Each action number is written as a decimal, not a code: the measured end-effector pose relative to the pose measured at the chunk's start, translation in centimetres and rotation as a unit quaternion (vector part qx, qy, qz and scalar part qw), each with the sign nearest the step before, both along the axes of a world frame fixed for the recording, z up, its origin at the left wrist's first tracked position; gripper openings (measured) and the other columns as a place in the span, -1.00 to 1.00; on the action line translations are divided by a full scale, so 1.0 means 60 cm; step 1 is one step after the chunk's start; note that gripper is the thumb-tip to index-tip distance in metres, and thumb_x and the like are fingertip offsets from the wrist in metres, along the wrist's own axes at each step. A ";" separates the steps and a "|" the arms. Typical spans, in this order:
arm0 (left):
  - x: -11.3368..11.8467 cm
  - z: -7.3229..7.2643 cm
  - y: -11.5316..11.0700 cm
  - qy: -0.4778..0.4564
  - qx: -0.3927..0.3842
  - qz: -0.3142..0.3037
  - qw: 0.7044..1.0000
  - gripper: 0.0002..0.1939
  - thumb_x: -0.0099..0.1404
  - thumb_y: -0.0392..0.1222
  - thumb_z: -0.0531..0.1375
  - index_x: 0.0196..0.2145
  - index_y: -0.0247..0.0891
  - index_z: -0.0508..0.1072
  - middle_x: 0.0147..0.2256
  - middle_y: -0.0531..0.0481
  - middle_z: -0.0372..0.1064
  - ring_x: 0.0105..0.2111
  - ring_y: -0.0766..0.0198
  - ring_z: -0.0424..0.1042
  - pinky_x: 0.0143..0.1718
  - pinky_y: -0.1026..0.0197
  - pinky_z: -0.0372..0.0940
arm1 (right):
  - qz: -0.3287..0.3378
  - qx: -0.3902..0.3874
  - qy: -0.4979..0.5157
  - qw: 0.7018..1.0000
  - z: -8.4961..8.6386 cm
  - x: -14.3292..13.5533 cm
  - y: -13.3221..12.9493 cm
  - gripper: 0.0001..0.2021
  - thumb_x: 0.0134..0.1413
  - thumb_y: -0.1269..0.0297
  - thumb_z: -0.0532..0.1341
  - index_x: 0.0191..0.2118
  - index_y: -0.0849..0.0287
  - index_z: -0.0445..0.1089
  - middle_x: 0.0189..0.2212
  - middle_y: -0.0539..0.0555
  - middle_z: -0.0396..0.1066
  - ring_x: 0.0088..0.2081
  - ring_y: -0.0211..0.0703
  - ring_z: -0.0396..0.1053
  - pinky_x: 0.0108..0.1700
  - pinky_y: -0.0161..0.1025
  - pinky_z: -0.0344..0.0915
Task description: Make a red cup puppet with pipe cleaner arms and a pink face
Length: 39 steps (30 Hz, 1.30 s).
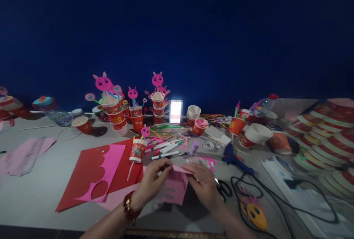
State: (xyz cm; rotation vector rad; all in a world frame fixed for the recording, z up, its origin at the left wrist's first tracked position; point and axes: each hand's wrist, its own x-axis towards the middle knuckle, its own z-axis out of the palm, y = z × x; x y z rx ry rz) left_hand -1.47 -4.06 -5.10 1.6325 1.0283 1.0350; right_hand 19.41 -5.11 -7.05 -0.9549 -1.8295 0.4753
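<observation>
Gripping pink paper [179, 191] are the left hand [155, 178] and, apparently, right hand [204, 184], a glue gun [238, 162] at the paper's two o'clock

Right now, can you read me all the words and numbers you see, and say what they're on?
There are none I can read.
Red cups: yellow marks, too small and blurred to read.
Purple tube: too blurred to tell any label.
Markers: too small to tell any writing.
Held pink paper: no writing shows.
</observation>
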 end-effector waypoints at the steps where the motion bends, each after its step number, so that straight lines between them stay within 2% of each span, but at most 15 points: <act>1: 0.000 0.001 -0.003 -0.017 -0.009 -0.004 1.000 -0.73 0.42 -0.04 0.10 -0.33 -0.27 0.46 -0.42 0.00 0.37 -0.40 0.26 0.32 -0.37 0.29 0.21 | 0.010 0.036 -0.015 0.999 0.002 0.003 -0.001 -0.72 0.24 0.40 0.19 -0.02 0.00 0.53 -0.21 0.07 0.63 -0.19 -0.06 0.57 -0.14 -0.22 0.44; 6: -0.005 0.018 -0.019 -0.073 -0.038 0.009 0.997 -0.67 0.42 0.03 0.09 -0.30 -0.26 0.50 -0.37 -0.03 0.43 -0.33 0.21 0.39 -0.27 0.25 0.28 | 0.049 0.142 -0.065 0.987 0.020 0.011 -0.002 -0.60 0.29 0.40 0.10 0.17 -0.01 0.44 -0.13 0.12 0.62 -0.16 -0.05 0.59 -0.17 -0.20 0.47; 10: -0.002 0.027 -0.028 -0.051 -0.031 0.010 0.998 -0.72 0.30 0.03 0.26 -0.24 -0.26 0.51 -0.35 -0.03 0.46 -0.34 0.22 0.41 -0.30 0.26 0.30 | 0.050 0.163 -0.076 0.982 0.019 0.014 -0.005 -0.57 0.24 0.46 0.11 0.16 0.02 0.44 -0.10 0.14 0.60 -0.14 -0.05 0.58 -0.17 -0.20 0.46; 12: 0.001 0.028 -0.029 -0.029 -0.017 0.024 0.999 -0.79 0.28 -0.05 0.29 -0.27 -0.26 0.50 -0.36 -0.02 0.45 -0.35 0.24 0.41 -0.31 0.27 0.30 | 0.053 0.121 -0.049 0.990 0.013 0.015 -0.008 -0.55 0.19 0.49 0.13 0.15 0.01 0.44 -0.08 0.14 0.60 -0.09 -0.02 0.56 -0.08 -0.17 0.46; 14: 0.002 0.027 -0.030 -0.014 0.012 0.035 0.999 -0.85 0.31 -0.11 0.27 -0.30 -0.25 0.49 -0.35 -0.02 0.45 -0.34 0.25 0.41 -0.29 0.27 0.30 | 0.066 0.016 0.027 0.997 0.009 0.015 -0.011 -0.57 0.18 0.47 0.10 0.11 0.02 0.45 -0.10 0.13 0.59 -0.09 -0.02 0.55 -0.05 -0.15 0.46; 16: 0.001 0.026 -0.031 -0.005 0.049 0.036 0.998 -0.89 0.35 -0.15 0.24 -0.29 -0.23 0.48 -0.34 -0.02 0.44 -0.31 0.24 0.42 -0.24 0.25 0.31 | 0.092 -0.105 0.131 0.982 0.008 0.012 -0.015 -0.61 0.24 0.40 0.03 0.08 0.04 0.44 -0.13 0.14 0.58 -0.11 -0.02 0.55 -0.10 -0.16 0.47; 18: 0.000 0.024 -0.032 0.003 0.085 0.031 0.996 -0.93 0.37 -0.19 0.22 -0.27 -0.22 0.47 -0.31 -0.03 0.44 -0.27 0.23 0.43 -0.19 0.23 0.31 | 0.114 -0.182 0.189 0.958 0.012 0.009 -0.017 -0.66 0.28 0.29 0.04 0.08 0.06 0.43 -0.12 0.15 0.55 -0.11 -0.01 0.54 -0.12 -0.17 0.47; 20: 0.001 0.023 -0.033 0.009 0.109 0.028 0.994 -0.96 0.37 -0.23 0.21 -0.26 -0.22 0.46 -0.29 -0.03 0.44 -0.24 0.22 0.43 -0.16 0.22 0.31 | 0.104 -0.195 0.170 0.960 0.018 0.004 -0.020 -0.72 0.22 0.21 0.19 0.02 0.06 0.46 -0.14 0.13 0.53 -0.12 -0.02 0.51 -0.10 -0.20 0.43; 22: 0.002 0.022 -0.035 0.009 0.114 0.028 0.993 -0.97 0.38 -0.24 0.21 -0.26 -0.21 0.46 -0.29 -0.02 0.43 -0.24 0.23 0.43 -0.16 0.22 0.31 | 0.072 -0.180 0.124 0.973 0.024 -0.002 -0.022 -0.82 0.16 0.24 0.30 -0.11 0.06 0.51 -0.23 0.07 0.53 -0.19 -0.08 0.49 -0.13 -0.25 0.38; 24: 0.004 0.022 -0.036 0.002 0.105 0.027 0.994 -0.96 0.38 -0.25 0.20 -0.26 -0.21 0.46 -0.30 -0.02 0.43 -0.26 0.23 0.43 -0.18 0.23 0.31 | 0.051 -0.169 0.106 0.979 0.027 -0.007 -0.022 -0.93 0.18 0.28 0.30 -0.22 0.07 0.52 -0.34 0.02 0.51 -0.28 -0.15 0.46 -0.20 -0.30 0.35; 30: 0.006 0.020 -0.035 -0.021 0.066 0.017 0.997 -0.91 0.36 -0.17 0.23 -0.28 -0.23 0.47 -0.31 -0.03 0.43 -0.27 0.22 0.43 -0.21 0.23 0.31 | 0.047 -0.172 0.125 0.976 0.030 -0.016 -0.018 -0.91 0.20 0.25 0.29 -0.29 0.11 0.51 -0.42 0.01 0.48 -0.36 -0.18 0.42 -0.30 -0.32 0.32; 35: 0.013 0.018 -0.034 -0.044 0.043 0.051 0.997 -0.81 0.36 -0.09 0.24 -0.35 -0.25 0.47 -0.38 -0.02 0.41 -0.34 0.23 0.39 -0.27 0.24 0.29 | 0.048 -0.187 0.139 0.971 0.030 -0.017 -0.018 -0.90 0.21 0.25 0.28 -0.30 0.12 0.51 -0.41 0.01 0.47 -0.37 -0.19 0.42 -0.31 -0.32 0.32; 39: 0.018 0.019 -0.033 -0.053 0.032 0.055 0.997 -0.81 0.35 -0.10 0.24 -0.38 -0.25 0.46 -0.39 -0.01 0.41 -0.35 0.24 0.39 -0.27 0.25 0.29 | 0.044 -0.195 0.152 0.968 0.036 -0.022 -0.018 -0.85 0.20 0.21 0.27 -0.35 0.14 0.48 -0.46 -0.01 0.43 -0.42 -0.20 0.36 -0.38 -0.34 0.27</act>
